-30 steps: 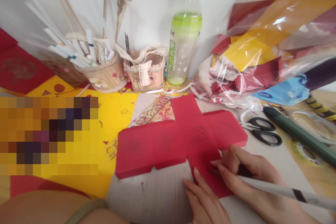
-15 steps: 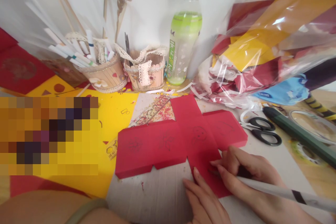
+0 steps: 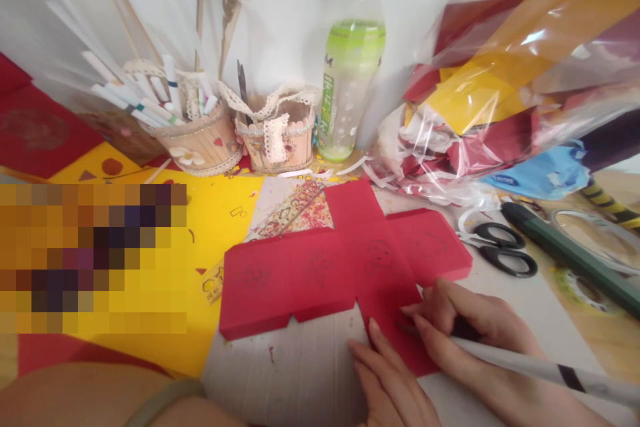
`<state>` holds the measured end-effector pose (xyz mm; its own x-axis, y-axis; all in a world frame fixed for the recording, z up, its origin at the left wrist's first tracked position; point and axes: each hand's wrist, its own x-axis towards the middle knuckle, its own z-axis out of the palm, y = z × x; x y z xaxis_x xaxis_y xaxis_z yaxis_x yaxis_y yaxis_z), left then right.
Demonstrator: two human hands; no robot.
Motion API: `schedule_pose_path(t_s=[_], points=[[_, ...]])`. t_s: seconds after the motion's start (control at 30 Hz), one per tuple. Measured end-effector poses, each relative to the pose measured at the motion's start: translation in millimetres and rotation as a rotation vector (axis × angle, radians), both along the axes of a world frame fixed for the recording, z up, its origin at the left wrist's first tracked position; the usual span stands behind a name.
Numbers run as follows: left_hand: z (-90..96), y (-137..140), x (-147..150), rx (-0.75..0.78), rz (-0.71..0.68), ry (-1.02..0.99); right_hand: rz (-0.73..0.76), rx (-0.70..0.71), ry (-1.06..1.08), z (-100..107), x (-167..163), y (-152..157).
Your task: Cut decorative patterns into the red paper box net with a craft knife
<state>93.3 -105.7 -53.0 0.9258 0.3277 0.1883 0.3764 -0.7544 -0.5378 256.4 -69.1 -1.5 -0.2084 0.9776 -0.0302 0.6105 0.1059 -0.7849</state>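
Observation:
A red paper cutout, shaped like an unfolded box with side tabs, lies on a grey board. Dark line drawings, one a smiling face, mark several of its panels. My right hand grips a white marker pen with a black band, its tip end down at the cutout's lower panel. The fingers hide the exact tip. Stretched out flat, the fingers of my left hand rest at that panel's left edge.
Black-handled scissors, a long dark green tool and tape rolls lie right. Behind stand a green-labelled bottle, a holder of markers, a small basket and a clear bag of paper scraps. Yellow paper lies left.

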Motion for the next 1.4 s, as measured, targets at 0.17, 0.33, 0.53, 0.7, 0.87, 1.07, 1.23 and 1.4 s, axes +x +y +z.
schedule_pose_path(t_s=[0.17, 0.33, 0.53, 0.7, 0.87, 1.07, 1.23, 1.4], points=[[2.9, 0, 0, 0.012, -0.001, -0.007, 0.009, 0.032, -0.009, 2, 2, 0], [3.0, 2, -1, 0.021, -0.015, -0.007, 0.012, 0.004, 0.01, -1, 4, -2], [-0.1, 2, -2, 0.045, -0.029, -0.01, -0.009, -0.036, 0.009, -8, 8, -3], [-2.2, 2, -1, 0.056, -0.028, -0.019, -0.005, -0.038, -0.002, -7, 8, -3], [-4.6, 0, -2, 0.035, -0.024, -0.023, 0.0, -0.001, 0.0, -4, 6, -3], [-7.3, -6, -1, -0.042, 0.016, -0.024, 0.014, 0.048, -0.014, -2, 3, -1], [-5.5, -7, -1, -0.058, 0.023, -0.02, 0.012, 0.061, -0.014, 0, 2, 0], [-2.5, -3, -2, -0.024, -0.009, -0.009, 0.003, 0.06, -0.02, 0, 1, -1]])
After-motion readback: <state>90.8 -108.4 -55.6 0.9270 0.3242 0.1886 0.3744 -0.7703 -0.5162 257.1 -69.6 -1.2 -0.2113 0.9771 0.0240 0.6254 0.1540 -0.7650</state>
